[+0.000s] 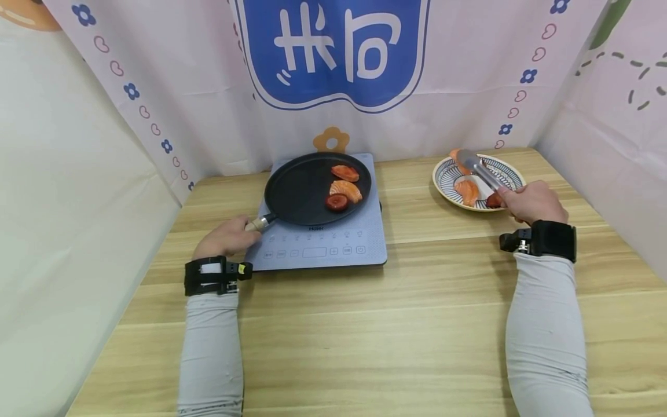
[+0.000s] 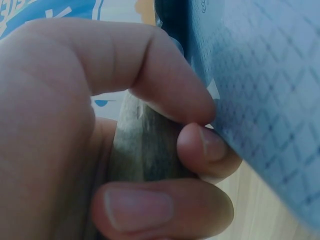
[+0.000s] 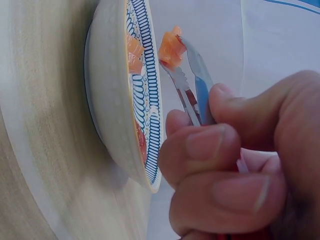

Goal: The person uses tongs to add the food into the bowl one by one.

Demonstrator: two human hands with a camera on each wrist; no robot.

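My left hand (image 1: 225,236) grips the wooden handle (image 2: 145,140) of a round black frying pan (image 1: 302,188), its fingers curled round it in the left wrist view. The pan sits on a flat induction cooker (image 1: 333,246); two orange salmon-like pieces and a dark red round piece (image 1: 336,202) lie at its right side. In my right hand (image 1: 537,202) are metal tongs (image 1: 482,169), pinched between thumb and fingers. Their tips hold an orange salmon piece (image 3: 171,49) above the patterned plate (image 1: 443,186). Another salmon piece (image 1: 467,191) and dark red pieces (image 1: 494,201) lie on the plate.
The cooker's touch panel (image 1: 314,252) faces the front. A wooden table (image 1: 375,341) carries everything. Behind stands a white curtain (image 1: 469,69) with a blue emblem, and pale cloth walls (image 1: 78,174) close off both sides.
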